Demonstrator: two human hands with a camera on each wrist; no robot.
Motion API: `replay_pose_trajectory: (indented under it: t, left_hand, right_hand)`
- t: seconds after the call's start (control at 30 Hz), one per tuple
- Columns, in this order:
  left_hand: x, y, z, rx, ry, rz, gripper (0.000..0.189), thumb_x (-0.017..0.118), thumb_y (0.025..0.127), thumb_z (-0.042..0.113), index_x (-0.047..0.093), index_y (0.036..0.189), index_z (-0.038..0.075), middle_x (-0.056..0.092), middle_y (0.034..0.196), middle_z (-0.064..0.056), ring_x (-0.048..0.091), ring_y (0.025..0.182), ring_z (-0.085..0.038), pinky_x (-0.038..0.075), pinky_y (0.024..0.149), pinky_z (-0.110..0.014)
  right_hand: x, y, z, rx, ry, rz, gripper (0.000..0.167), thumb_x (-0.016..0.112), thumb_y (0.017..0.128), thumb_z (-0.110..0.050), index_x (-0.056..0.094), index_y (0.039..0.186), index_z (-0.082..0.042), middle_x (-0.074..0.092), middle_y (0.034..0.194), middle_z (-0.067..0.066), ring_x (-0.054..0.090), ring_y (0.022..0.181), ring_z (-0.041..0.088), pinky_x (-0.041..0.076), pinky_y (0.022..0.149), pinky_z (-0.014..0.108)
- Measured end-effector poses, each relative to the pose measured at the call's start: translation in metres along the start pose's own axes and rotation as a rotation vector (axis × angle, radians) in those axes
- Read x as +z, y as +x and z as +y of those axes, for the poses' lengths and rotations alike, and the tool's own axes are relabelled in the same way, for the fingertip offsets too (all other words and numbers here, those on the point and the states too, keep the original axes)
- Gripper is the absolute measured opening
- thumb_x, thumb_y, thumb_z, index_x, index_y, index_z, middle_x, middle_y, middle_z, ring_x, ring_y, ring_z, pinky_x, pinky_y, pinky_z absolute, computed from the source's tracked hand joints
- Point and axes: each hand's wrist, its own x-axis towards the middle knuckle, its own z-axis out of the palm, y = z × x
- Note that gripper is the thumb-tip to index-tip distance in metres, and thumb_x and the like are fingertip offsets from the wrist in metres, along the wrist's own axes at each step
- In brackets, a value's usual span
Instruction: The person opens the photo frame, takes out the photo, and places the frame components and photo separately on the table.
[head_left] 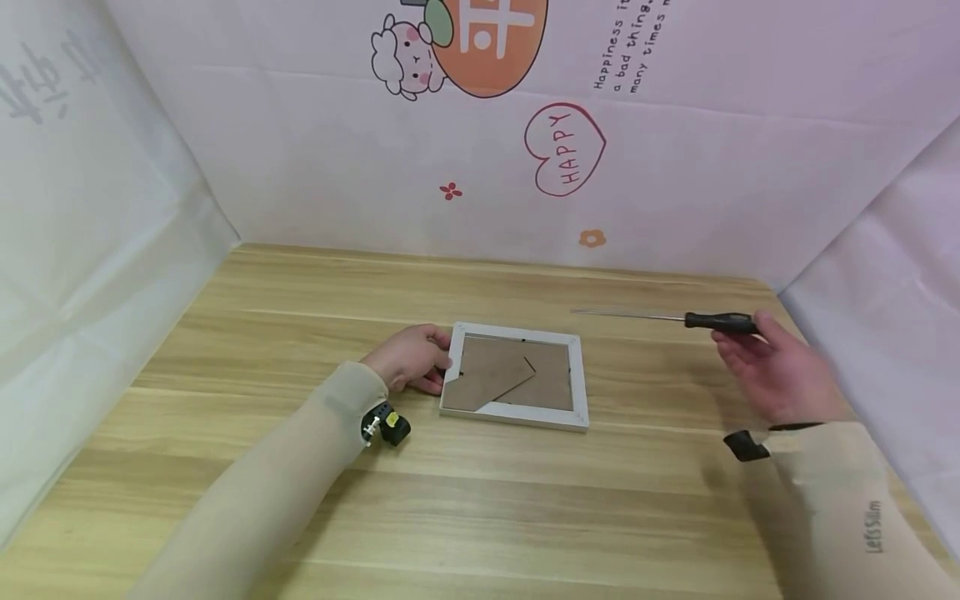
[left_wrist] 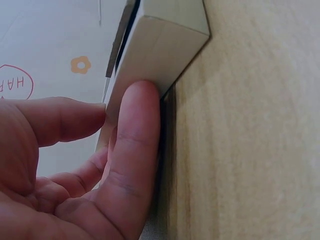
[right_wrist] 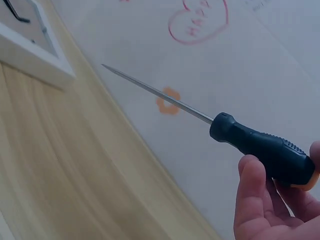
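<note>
Head view: picture frame lies back-up on the wooden tabletop, near the centre of the frame. White border, brown backing. Left hand at its left edge; fingers bent and gripping that edge, one along the outer side in the left wrist view. Right hand, right of frame, has fingers curled round the black handle of a screwdriver. Shaft points left, tip apart from the picture frame. Printed white sheet stands across the top.
</note>
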Motion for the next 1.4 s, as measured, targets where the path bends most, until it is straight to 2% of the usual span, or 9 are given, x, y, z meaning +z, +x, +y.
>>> replay_pose_trajectory:
  t: [0.17,0.33,0.53,0.77,1.1,1.23,1.4]
  left_hand:
    - [0.0,0.0,0.0,0.004,0.003,0.0,0.033,0.058,0.096,0.0,0.051,0.128,0.001,0.06,0.105,-0.021,0.059,0.071,-0.024,0.059,0.063,-0.033]
    - [0.0,-0.001,0.0,0.004,-0.003,-0.003,0.033,0.058,0.096,0.0,0.051,0.128,0.001,0.06,0.104,-0.021,0.059,0.07,-0.024,0.059,0.063,-0.034]
    - [0.0,0.0,0.0,0.005,-0.006,-0.001,0.031,0.058,0.096,0.0,0.052,0.127,0.001,0.061,0.104,-0.021,0.059,0.07,-0.024,0.059,0.063,-0.033]
    - [0.001,-0.001,0.001,-0.001,-0.002,0.007,0.029,0.058,0.095,-0.001,0.054,0.123,0.0,0.06,0.102,-0.021,0.059,0.069,-0.024,0.059,0.062,-0.033]
    - [0.001,0.0,0.0,-0.003,-0.006,0.002,0.028,0.057,0.095,-0.003,0.055,0.123,-0.001,0.061,0.101,-0.021,0.059,0.069,-0.024,0.059,0.062,-0.033]
    - [0.001,0.001,0.0,-0.001,-0.013,0.004,0.028,0.058,0.095,-0.003,0.055,0.122,-0.001,0.061,0.101,-0.021,0.059,0.069,-0.024,0.059,0.062,-0.033]
    - [0.0,0.002,-0.001,0.006,-0.007,0.004,0.027,0.058,0.095,-0.002,0.055,0.121,-0.002,0.061,0.101,-0.021,0.059,0.069,-0.024,0.059,0.062,-0.033]
  right_hand:
    - [0.028,0.003,0.028,-0.06,-0.202,-0.184,0.034,0.042,0.108,-0.014,0.068,0.106,0.007,0.07,0.101,0.024,0.068,0.095,0.034,0.055,0.088,0.036]
    - [0.051,0.002,0.051,-0.117,-0.372,-0.239,0.032,0.043,0.107,-0.009,0.069,0.111,0.008,0.071,0.104,0.022,0.069,0.097,0.03,0.055,0.09,0.036]
    - [0.069,0.002,0.07,-0.138,-0.521,-0.227,0.028,0.05,0.105,-0.01,0.07,0.112,0.007,0.071,0.105,0.017,0.07,0.097,0.027,0.054,0.091,0.036]
    - [0.081,0.006,0.083,-0.118,-0.658,-0.159,0.024,0.059,0.101,-0.016,0.068,0.112,0.003,0.069,0.106,0.012,0.07,0.097,0.026,0.054,0.09,0.035]
    - [0.095,0.015,0.098,-0.098,-0.823,-0.115,0.034,0.064,0.099,-0.024,0.066,0.116,0.005,0.067,0.11,0.014,0.069,0.098,0.026,0.053,0.092,0.035]
    - [0.104,0.019,0.102,-0.119,-0.904,-0.078,0.041,0.067,0.096,-0.031,0.064,0.116,0.005,0.067,0.109,0.014,0.069,0.094,0.024,0.054,0.09,0.036]
    - [0.112,0.021,0.103,-0.144,-0.961,-0.069,0.048,0.068,0.095,-0.035,0.063,0.118,0.006,0.067,0.108,0.015,0.069,0.091,0.024,0.055,0.088,0.036]
